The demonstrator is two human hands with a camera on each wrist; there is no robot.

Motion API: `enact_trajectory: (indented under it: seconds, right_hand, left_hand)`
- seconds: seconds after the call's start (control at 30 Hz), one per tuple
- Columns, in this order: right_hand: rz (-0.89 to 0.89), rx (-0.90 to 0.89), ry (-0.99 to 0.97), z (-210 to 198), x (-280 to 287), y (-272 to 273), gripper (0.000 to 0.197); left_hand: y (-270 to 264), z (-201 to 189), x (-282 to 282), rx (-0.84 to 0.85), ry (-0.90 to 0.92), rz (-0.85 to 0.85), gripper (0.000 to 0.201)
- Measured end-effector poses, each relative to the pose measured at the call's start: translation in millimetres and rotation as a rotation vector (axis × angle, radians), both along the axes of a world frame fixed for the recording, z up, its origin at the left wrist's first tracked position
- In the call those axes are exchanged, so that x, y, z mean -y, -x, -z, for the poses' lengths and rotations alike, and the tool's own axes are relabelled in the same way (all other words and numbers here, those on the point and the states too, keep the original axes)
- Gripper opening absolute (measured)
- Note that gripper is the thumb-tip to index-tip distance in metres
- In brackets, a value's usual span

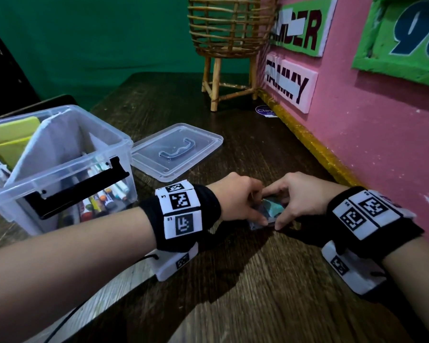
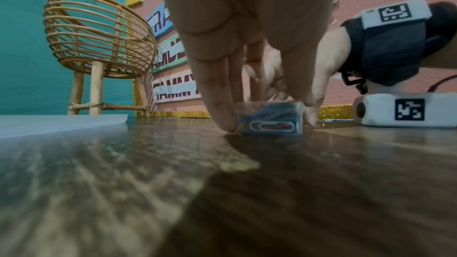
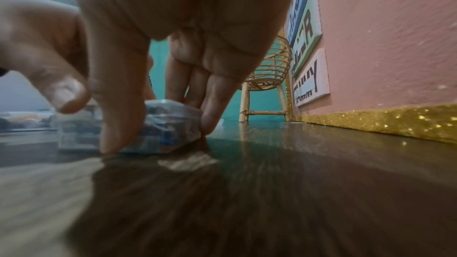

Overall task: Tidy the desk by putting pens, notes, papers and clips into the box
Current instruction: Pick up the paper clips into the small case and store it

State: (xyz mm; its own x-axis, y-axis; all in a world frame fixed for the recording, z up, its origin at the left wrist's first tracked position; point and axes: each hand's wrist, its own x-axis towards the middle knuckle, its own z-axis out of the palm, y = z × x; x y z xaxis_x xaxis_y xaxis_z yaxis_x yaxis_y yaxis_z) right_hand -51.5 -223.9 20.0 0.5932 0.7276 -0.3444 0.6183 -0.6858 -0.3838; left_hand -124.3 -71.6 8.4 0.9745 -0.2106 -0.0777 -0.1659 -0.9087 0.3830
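A small clear case of coloured paper clips [image 1: 270, 209] lies flat on the dark wooden desk [image 1: 233, 280]. My left hand [image 1: 240, 201] pinches its left side, thumb at the near edge and fingers at the far edge. From the right, my right hand [image 1: 299, 201] pinches it the same way. The left wrist view shows the clip case [image 2: 272, 121] between my fingertips [image 2: 222, 112]. In the right wrist view the case [image 3: 170, 130] still touches the desk. The clear storage box [image 1: 124, 142] stands at the left, holding markers, yellow notes and paper.
The box's clear lid [image 1: 176, 151] lies flat just behind my hands. A wicker basket on legs [image 1: 229, 45] stands at the back. A pink wall with name signs [image 1: 290, 85] and a gold trim [image 1: 307, 142] borders the desk on the right.
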Motion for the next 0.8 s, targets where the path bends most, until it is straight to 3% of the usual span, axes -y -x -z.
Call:
enact_trajectory:
  seconds: [0.13, 0.33, 0.47, 0.53, 0.6, 0.67, 0.73, 0.8]
  right_hand:
    - [0.036, 0.005, -0.042, 1, -5, 0, 0.05]
    - [0.025, 0.045, -0.049, 0, -6, 4, 0.042]
    - [0.037, 0.12, -0.044, 0, -5, 9, 0.061]
    - [0.064, 0.162, -0.13, -1, -3, 15, 0.061]
    - [0.118, 0.138, -0.321, -6, -2, 24, 0.058]
    - [0.227, -0.004, -0.55, -10, -3, 35, 0.063]
    - [0.342, -0.3, -0.722, -12, -6, 43, 0.07]
    - [0.393, -0.648, -0.808, -18, -12, 50, 0.077]
  left_hand:
    - [-2, 2, -1, -0.055, -0.029, 0.016, 0.053]
    - [0, 1, -1, -0.058, -0.049, 0.016, 0.055]
    - [5, -1, 0, -0.039, 0.056, -0.122, 0.051]
    - [9, -6, -7, -0.061, 0.139, -0.201, 0.051]
    - [17, -10, -16, -0.176, 0.411, -0.278, 0.046]
    - [27, -19, -23, -0.345, 0.839, -0.309, 0.025]
    - [36, -31, -30, -0.368, 1.1, -0.316, 0.019]
    - [43, -42, -37, -0.295, 1.19, -0.324, 0.022]
